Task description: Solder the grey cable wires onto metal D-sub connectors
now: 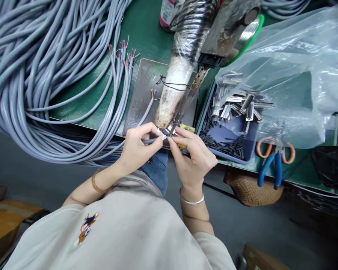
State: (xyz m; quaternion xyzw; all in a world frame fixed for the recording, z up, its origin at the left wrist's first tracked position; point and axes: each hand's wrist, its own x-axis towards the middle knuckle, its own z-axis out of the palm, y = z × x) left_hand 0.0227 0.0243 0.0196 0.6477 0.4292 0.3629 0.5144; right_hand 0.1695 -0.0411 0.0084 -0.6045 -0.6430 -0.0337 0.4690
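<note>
My left hand (141,144) pinches the end of a grey multi-core cable (149,141), with white coverings on its thumb and finger. Fine coloured wires (166,132) fan out from that end. Close beside it, my right hand (193,152) has thumb and fingers closed at a small metal connector (172,131), partly hidden by the fingers. The tip of a soldering tool (183,107), fixed above, comes down right at the connector and wires. A soot-stained white hose end (169,97) hangs just behind the hands.
Bundled grey cables (45,75) fill the left of the green bench (101,101). On the right, a blue tray (224,144) holds metal connectors (248,107) and short black tubes, partly under a plastic bag (295,75). Blue-handled cutters (272,167) and orange-handled scissors (264,148) sit at the bench edge.
</note>
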